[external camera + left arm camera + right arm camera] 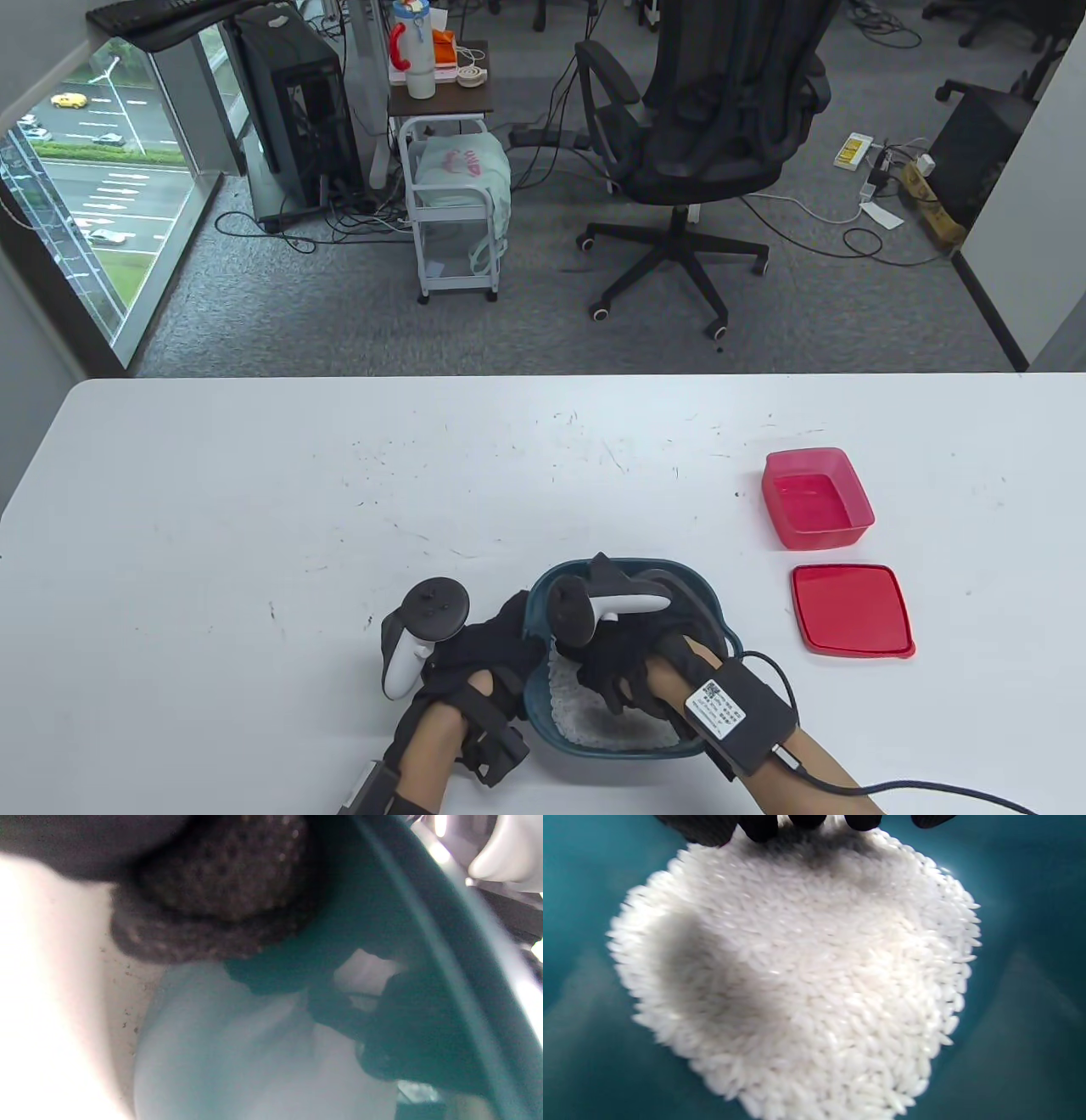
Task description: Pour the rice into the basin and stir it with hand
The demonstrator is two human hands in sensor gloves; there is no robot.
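Note:
The teal basin (714,613) stands near the table's front edge with white rice (594,726) spread over its bottom. My right hand (611,679) reaches down inside the basin, its gloved fingers pointing down into the grains. In the right wrist view the fingertips (759,825) touch the far edge of the rice (806,984), with the teal basin (1031,984) walls all round. My left hand (501,637) grips the basin's left rim. Up close in the left wrist view, its gloved fingers (220,891) lie against the outside of the basin (424,942) wall.
An empty red container (816,497) sits to the right of the basin, its red lid (851,609) flat on the table just in front of it. A black cable (933,794) trails from my right wrist. An office chair and a cart stand beyond the table's far edge.

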